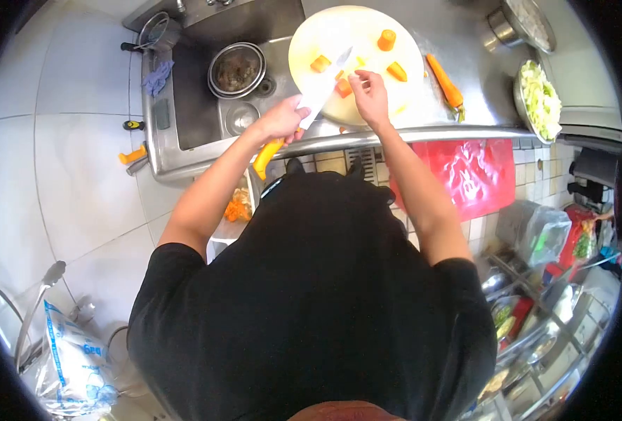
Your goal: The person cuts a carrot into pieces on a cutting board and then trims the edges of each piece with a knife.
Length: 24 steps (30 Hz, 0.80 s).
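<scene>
My left hand (283, 121) is closed around the yellow handle of a knife (318, 96). The handle's end sticks out below the hand, and the pale blade points up and right over a round white cutting board (325, 29). My right hand (371, 97) is over the board, right of the blade, with fingers bent inward; whatever lies between the fingertips is too small to make out. A carrot piece (343, 88) sits between the blade and that hand. Further pieces, a carrot chunk (386, 40), a carrot piece (396, 71) and another carrot piece (320, 64), lie about the board.
A whole carrot (445, 81) rests on the steel counter right of the board. Beyond it stands a bowl of chopped pale green vegetable (537, 102). On the left, a sink (191, 105) holds metal bowls (236, 70). Below the counter edge, a container holds orange peelings (238, 205).
</scene>
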Available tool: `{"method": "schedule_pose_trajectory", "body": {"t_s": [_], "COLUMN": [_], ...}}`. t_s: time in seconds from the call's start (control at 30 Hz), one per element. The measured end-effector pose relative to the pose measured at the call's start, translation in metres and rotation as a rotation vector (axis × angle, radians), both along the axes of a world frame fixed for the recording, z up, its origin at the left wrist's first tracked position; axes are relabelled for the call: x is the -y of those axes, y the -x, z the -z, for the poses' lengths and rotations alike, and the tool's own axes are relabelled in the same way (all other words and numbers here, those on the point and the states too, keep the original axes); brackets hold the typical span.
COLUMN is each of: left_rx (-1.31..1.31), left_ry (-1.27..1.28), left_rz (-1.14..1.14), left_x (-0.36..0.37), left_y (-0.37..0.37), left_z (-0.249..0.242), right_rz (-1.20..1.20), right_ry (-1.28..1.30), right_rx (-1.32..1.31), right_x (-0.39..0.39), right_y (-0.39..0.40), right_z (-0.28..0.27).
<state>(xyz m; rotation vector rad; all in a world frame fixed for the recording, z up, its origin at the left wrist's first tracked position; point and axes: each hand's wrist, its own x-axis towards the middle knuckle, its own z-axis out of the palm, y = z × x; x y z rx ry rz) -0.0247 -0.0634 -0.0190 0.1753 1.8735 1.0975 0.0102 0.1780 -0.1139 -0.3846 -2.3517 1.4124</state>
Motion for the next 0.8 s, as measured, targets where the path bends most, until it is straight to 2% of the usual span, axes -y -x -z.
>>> {"method": "schedule_pose_trajectory", "body": {"t_s": [0.07, 0.2, 0.23, 0.33, 0.37, 0.47, 0.57, 0.67, 0.8], "left_rx": [0.009, -0.087, -0.124, -0.186, -0.191, -0.198, -0.2, -0.212, -0.109], "left_ry": [-0.024, -0.046, -0.037, 0.002, 0.008, -0.001, -0.028, -0.07, -0.043], "left_rz": [0.026, -0.009, -0.053, -0.134, -0.154, -0.21, -0.241, -0.269, -0.232], "left_x": [-0.001, -0.001, 0.003, 0.006, 0.01, 0.025, 0.038, 0.044, 0.05], "left_y": [-0.009, -0.006, -0.006, -0.007, -0.007, -0.011, -0.022, -0.029, -0.041], "left_z": [-0.002, -0.014, -0.021, -0.031, -0.029, -0.021, -0.012, -0.007, 0.011], "right_rz": [-0.091, -0.311, -0.35, -0.144, -0.131, -0.625, -0.735, -0.488, -0.374], "right_ry": [0.319, 0.554, 0.359, -0.671, -0.707, -0.521, -0.66, -0.581, -0.462], "right_rx": [0.181, 0.316, 0.406, 0.581, 0.53, 0.169, 0.281, 0.54, 0.334], "right_x": [0.006, -0.017, -0.025, -0.016, -0.011, -0.022, -0.02, -0.007, -0.016], "right_y": [0.008, 0.04, 0.056, 0.06, 0.05, 0.033, 0.025, 0.01, -0.016], "right_z": [-0.016, -0.037, -0.051, -0.069, -0.08, -0.037, -0.023, -0.053, -0.037]}}
